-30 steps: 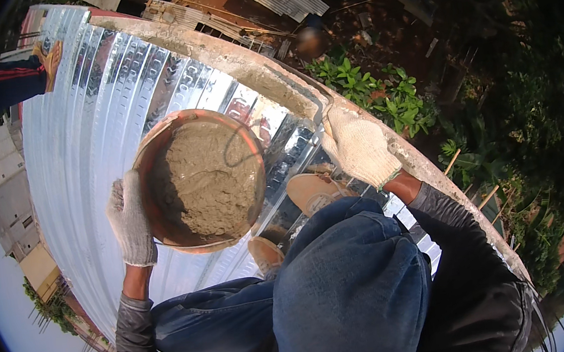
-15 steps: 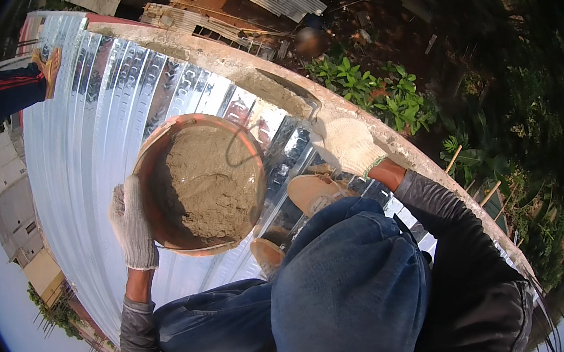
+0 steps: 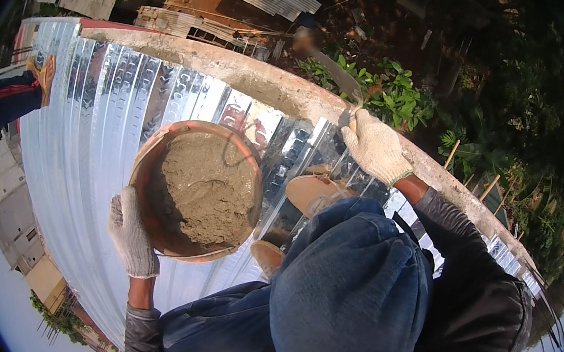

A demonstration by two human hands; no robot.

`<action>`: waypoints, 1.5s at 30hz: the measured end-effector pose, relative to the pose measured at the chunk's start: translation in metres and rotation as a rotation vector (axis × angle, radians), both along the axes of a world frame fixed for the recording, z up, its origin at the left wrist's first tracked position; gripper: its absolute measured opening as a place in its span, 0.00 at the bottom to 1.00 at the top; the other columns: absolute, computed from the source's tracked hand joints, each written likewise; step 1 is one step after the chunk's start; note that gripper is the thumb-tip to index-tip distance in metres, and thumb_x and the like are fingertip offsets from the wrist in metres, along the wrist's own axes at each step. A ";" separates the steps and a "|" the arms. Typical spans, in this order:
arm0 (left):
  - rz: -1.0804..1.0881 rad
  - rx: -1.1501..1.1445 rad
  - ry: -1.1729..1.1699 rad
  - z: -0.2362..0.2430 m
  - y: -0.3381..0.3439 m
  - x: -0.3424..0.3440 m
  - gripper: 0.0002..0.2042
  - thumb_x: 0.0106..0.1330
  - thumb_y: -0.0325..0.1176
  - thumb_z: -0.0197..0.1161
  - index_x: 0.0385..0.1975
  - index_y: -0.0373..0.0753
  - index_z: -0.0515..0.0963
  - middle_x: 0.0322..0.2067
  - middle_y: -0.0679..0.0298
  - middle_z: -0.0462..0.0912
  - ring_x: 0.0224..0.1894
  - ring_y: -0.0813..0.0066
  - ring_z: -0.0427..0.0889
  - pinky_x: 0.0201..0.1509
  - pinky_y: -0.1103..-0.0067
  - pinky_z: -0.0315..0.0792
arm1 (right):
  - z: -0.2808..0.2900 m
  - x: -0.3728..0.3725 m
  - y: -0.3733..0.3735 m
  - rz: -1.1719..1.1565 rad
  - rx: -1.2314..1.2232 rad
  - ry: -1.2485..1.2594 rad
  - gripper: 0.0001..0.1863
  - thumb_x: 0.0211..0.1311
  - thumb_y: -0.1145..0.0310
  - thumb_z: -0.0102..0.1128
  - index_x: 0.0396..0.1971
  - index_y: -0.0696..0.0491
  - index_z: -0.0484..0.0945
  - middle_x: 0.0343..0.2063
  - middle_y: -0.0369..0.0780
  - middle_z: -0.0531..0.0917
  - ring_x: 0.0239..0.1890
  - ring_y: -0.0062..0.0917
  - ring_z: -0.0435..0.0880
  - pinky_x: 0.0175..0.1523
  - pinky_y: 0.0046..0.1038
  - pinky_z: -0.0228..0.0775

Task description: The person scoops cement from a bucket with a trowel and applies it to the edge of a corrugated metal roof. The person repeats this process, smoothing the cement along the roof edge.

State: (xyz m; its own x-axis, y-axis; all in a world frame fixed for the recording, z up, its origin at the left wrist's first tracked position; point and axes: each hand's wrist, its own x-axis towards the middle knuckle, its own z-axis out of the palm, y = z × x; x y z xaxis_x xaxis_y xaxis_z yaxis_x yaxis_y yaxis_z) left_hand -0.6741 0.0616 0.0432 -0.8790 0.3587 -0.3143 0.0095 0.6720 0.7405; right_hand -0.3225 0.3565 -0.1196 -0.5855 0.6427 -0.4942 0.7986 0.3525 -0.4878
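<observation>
My left hand (image 3: 132, 236), in a knitted work glove, grips the rim of a round orange basin (image 3: 155, 225) filled with wet grey mortar (image 3: 207, 191). It holds the basin over the corrugated metal sheets (image 3: 84, 150). My right hand (image 3: 376, 148), also gloved, is raised at the concrete wall top (image 3: 264, 84). It holds a trowel (image 3: 333, 73) whose blurred blade points up and away over the wall. My knees in blue jeans (image 3: 349, 279) fill the lower middle.
My two tan shoes (image 3: 313, 193) (image 3: 267, 257) rest on the metal sheets below the basin. Another person's leg (image 3: 2, 105) with an orange shoe (image 3: 46, 69) stands on the sheets at far left. Green plants (image 3: 391, 94) and ground lie far beyond the wall.
My right hand has shifted slightly right along the wall top, and the trowel blade now swings up over the wall. The basin stays almost where it was.
</observation>
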 end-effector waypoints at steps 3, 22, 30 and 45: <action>0.018 0.025 -0.006 -0.006 -0.007 -0.005 0.14 0.86 0.41 0.62 0.43 0.36 0.83 0.38 0.73 0.80 0.41 0.86 0.74 0.47 0.81 0.73 | 0.008 0.007 -0.022 0.167 0.020 0.124 0.23 0.78 0.52 0.60 0.57 0.55 0.76 0.35 0.56 0.88 0.38 0.56 0.89 0.44 0.56 0.80; -0.039 -0.012 0.003 -0.012 -0.020 -0.011 0.16 0.86 0.43 0.61 0.47 0.36 0.85 0.42 0.71 0.84 0.44 0.83 0.77 0.51 0.79 0.75 | 0.009 0.016 -0.016 0.137 0.078 0.029 0.18 0.79 0.54 0.60 0.48 0.56 0.75 0.31 0.54 0.87 0.38 0.55 0.89 0.42 0.53 0.80; 0.000 0.021 -0.020 -0.009 -0.015 -0.007 0.15 0.86 0.44 0.61 0.47 0.36 0.85 0.42 0.72 0.84 0.44 0.84 0.77 0.51 0.79 0.75 | 0.006 0.014 0.002 0.244 0.066 0.048 0.21 0.78 0.53 0.58 0.53 0.58 0.75 0.37 0.57 0.89 0.41 0.55 0.90 0.47 0.55 0.81; 0.018 -0.016 0.018 0.005 0.011 0.011 0.15 0.86 0.42 0.62 0.43 0.35 0.83 0.38 0.73 0.80 0.42 0.86 0.73 0.47 0.82 0.73 | -0.016 -0.048 0.016 -0.003 0.146 0.142 0.19 0.76 0.52 0.62 0.50 0.54 0.78 0.33 0.52 0.89 0.39 0.55 0.89 0.44 0.53 0.81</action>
